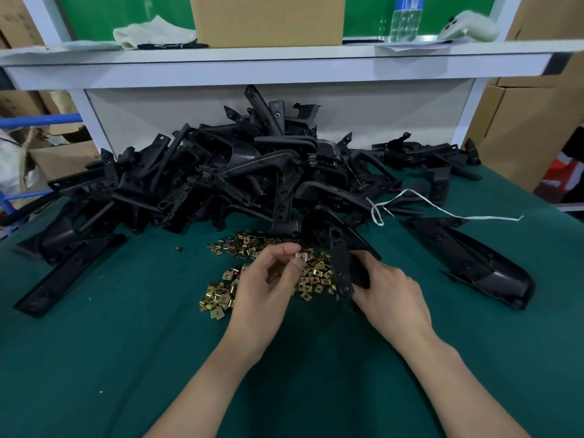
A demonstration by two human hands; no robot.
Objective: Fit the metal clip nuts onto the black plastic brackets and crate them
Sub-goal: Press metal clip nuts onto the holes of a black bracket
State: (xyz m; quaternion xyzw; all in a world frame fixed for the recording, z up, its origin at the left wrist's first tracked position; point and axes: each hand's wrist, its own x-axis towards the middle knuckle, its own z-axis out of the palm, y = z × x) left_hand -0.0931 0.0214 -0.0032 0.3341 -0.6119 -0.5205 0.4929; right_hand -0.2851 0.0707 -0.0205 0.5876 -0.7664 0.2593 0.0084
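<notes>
Pinching a single clip nut (301, 255) between thumb and forefinger, the left hand (268, 279) holds it just above the loose heap of nuts (221, 295), its other fingers curled loosely beneath. The right hand (392, 292) wraps its fingers round the lower body of a black bracket (341, 263) and grips it so that the flat, holed tab stands nearly upright. The tab's long axis runs from the near edge of the table (126, 358) toward the far edge, leaning slightly left.

The nut sits just left of that tab, close but apart from it, level with its upper half, so the left hand is the one placed to carry it across. By my judgement the coming move is a short slide rightward onto the tab's edge, lined up with a hole; which hole I cannot tell.

Both forearms reach in from the near edge and converge at the table's middle. Toward the far edge lies the big pile of brackets (221, 172), and another lone bracket (474, 263) lies toward the right edge. No crate shows.
</notes>
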